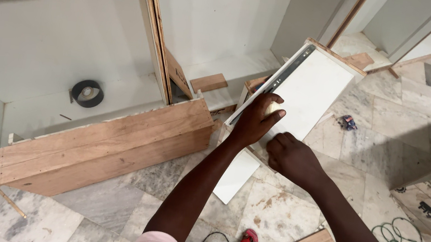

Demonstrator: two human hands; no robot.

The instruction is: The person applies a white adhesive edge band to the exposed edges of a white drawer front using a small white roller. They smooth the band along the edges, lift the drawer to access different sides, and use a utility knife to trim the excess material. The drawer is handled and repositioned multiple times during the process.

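Gripping the near end of a white drawer panel (315,93), the left hand (256,122) has its fingers curled over the edge where a dark metal slide rail (280,77) runs along the panel's left side. Something small and pale sits under the thumb, possibly a cloth or block; the view is too poor to tell. The right hand (293,160) rests just right of the left one, fingers folded down against the panel's near corner, though whether they grasp anything I cannot tell. The panel's long axis points away from the person, up and rightward, its far end beside the white cabinet (223,26). A plywood box (105,145) lies left of the panel on the marble floor (394,129).
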